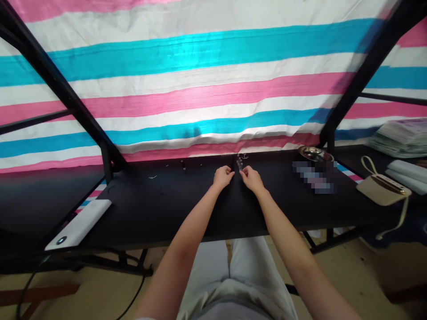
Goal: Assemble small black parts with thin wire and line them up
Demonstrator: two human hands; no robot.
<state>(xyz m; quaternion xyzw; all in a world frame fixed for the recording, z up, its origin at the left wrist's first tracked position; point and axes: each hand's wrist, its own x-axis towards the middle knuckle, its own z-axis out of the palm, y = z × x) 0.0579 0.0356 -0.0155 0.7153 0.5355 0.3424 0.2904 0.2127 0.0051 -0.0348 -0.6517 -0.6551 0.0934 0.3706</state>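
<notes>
On the black table, both of my hands work close together near the far edge. My left hand has its thumb and fingertips pinched together; whatever lies between them is too small to make out. Facing it, my right hand pinches the near end of a short cluster of small clear beads. The cluster runs away from the fingertips toward the striped sheet. Just beyond the right hand are some thin white curled bits.
A shiny metal dish stands at the back right, with a blurred patch before it. Further right are a beige pouch and stacked papers. A white oblong device lies left. Black frame bars and a striped sheet rise behind.
</notes>
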